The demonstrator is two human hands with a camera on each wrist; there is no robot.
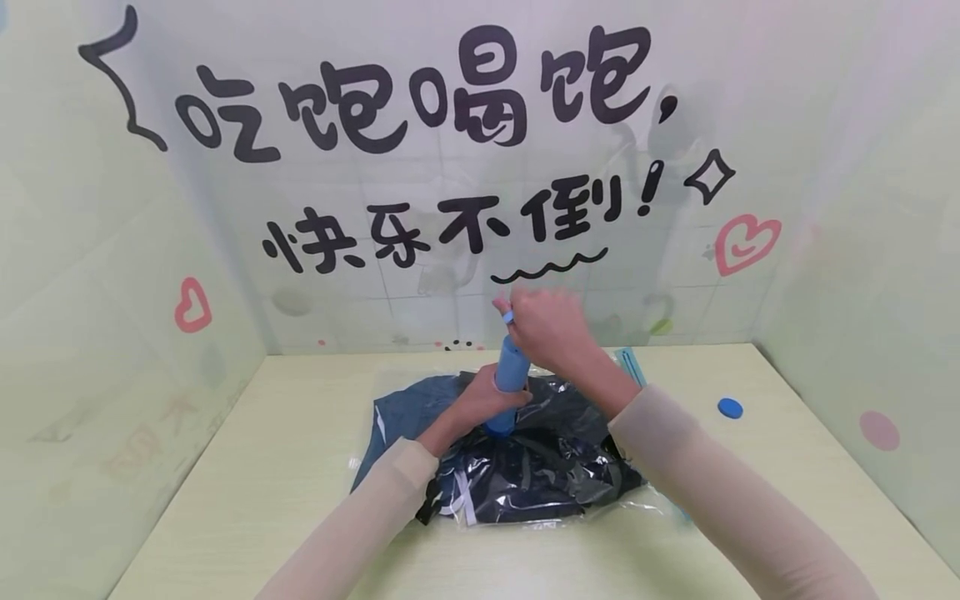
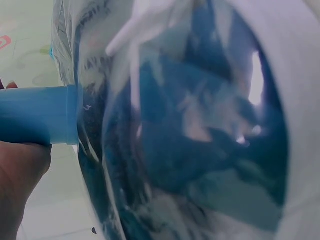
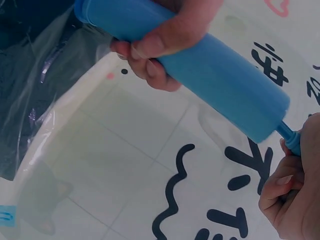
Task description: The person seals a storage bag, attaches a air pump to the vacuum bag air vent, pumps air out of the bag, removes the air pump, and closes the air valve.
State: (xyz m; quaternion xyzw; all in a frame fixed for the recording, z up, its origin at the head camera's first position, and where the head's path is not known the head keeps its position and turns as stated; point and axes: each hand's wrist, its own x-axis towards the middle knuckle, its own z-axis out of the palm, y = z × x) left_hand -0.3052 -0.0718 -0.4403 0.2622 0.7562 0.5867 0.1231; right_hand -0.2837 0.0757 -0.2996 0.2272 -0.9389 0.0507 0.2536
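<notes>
- Evidently, the work centres on a blue hand pump (image 1: 513, 363), which stands slightly tilted over the middle of a clear plastic bag (image 1: 525, 508) on the counter (image 1: 247, 450).
- The left hand (image 1: 482, 397) wraps its fingers and thumb around the barrel, low down near the bag; that grip probably steadies the pump and holds its foot down.
- The right hand (image 1: 546, 331) is closed around the handle (image 1: 508, 317) at the top, since a pull or push along the barrel seems to need a firm grip there.
- Between barrel and handle, the right wrist view shows a short stretch of thin rod (image 3: 284, 130), so the plunger is not fully in.
- The pump's lower end touches the bag in the left wrist view, presumably seated over a valve; whether the seal is tight I cannot tell.
- Inside the bag lies dark, bunched fabric (image 1: 423, 408), with a white strip (image 1: 468, 498) towards the near left; the bag probably lies flat so the pump can bear straight down.
- On the bag's far right edge sits a light-blue piece (image 1: 630, 367), perhaps part of its closure.
- To the right, well apart from the bag, a round blue disc (image 1: 730, 408) lies on the counter, perhaps the valve's cap, set aside to leave room for the pump.
</notes>
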